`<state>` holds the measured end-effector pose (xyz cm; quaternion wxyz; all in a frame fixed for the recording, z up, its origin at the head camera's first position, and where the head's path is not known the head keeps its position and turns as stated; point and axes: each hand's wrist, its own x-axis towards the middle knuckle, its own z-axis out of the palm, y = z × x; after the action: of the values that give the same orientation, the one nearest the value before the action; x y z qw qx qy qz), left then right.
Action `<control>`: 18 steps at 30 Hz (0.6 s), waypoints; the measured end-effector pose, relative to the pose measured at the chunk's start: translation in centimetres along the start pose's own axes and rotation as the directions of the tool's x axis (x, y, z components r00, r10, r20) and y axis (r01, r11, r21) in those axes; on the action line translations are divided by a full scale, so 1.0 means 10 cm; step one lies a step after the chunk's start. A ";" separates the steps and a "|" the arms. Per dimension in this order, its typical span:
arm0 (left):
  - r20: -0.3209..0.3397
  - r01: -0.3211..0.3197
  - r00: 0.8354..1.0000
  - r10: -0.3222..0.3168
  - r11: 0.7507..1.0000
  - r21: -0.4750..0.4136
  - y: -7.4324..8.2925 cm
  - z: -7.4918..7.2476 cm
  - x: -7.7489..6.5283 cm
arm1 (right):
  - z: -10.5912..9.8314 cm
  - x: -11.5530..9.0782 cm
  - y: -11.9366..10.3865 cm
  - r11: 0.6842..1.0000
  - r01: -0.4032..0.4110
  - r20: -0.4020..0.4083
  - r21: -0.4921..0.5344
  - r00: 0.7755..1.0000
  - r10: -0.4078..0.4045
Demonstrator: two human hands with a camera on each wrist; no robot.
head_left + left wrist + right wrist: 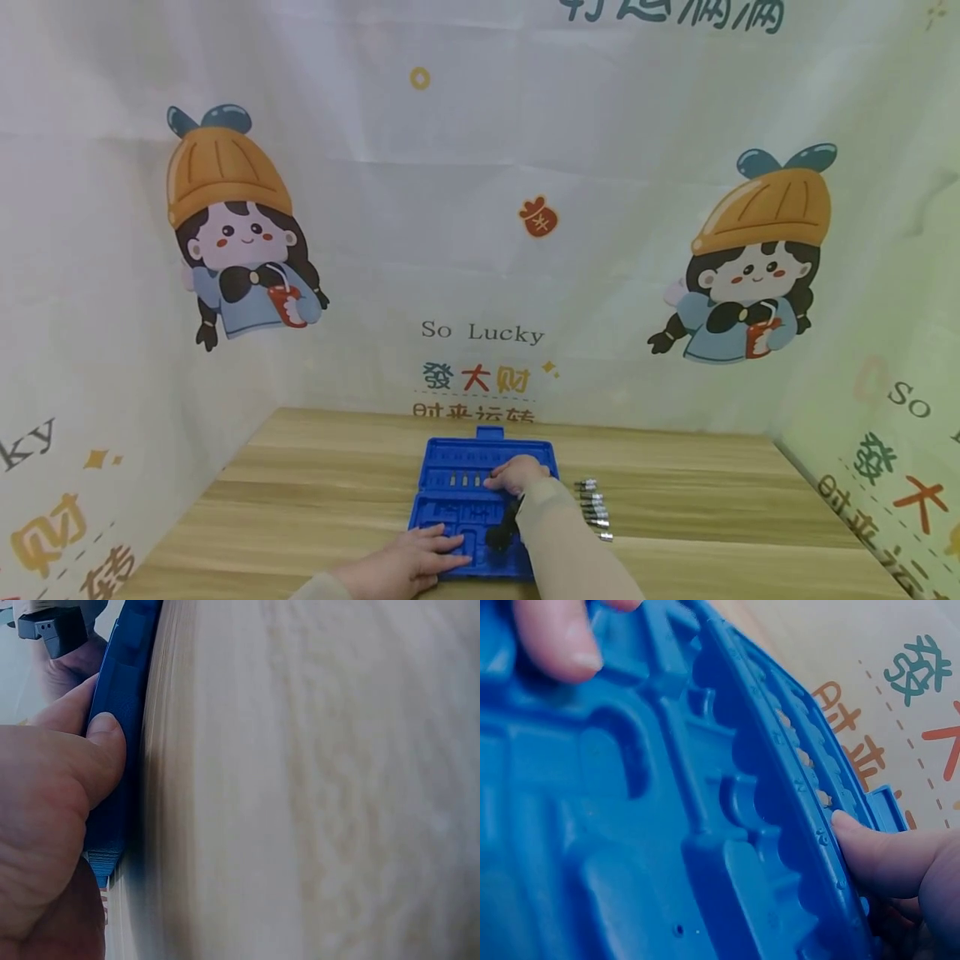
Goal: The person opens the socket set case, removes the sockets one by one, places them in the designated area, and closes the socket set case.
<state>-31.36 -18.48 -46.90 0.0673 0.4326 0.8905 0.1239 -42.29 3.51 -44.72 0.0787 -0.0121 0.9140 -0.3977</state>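
Note:
A blue plastic case (444, 550) lies opened flat, its moulded slots facing up. Across its near left corner my left hand (408, 557) rests with fingers stretched over the tray; its thumb (107, 746) presses the outer wall in the left wrist view. My right hand (522, 475) reaches to the far half, the lid (491, 454), where a short row of small gold-coloured bits (465, 480) stands in slots. The right thumb tip (845, 821) sits right beside the last visible bit (825, 798); whatever lies under those fingers is hidden, so I cannot tell what they hold.
To the right of the case, several silver sockets (593, 507) lie in a column on the wooden table (697, 508). A printed cloth (480, 250) hangs behind and along both sides. A black wrist camera (504, 533) on the right arm covers part of the tray.

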 end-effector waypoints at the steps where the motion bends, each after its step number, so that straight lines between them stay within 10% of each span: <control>1: 0.000 -0.005 1.000 0.005 1.000 0.005 0.00 0.00 0.00 | 0.00 0.00 0.00 1.000 -0.004 0.002 -0.001 1.000 0.004; 18: -0.003 -0.019 1.000 0.019 0.999 0.041 0.01 -0.01 0.00 | 0.03 -0.01 -0.01 0.999 -0.038 -0.036 0.035 0.999 0.040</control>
<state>-31.27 -18.39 -46.78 0.0557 0.4422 0.8887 0.1072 -42.11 3.27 -44.82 0.0701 0.0143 0.9084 -0.4119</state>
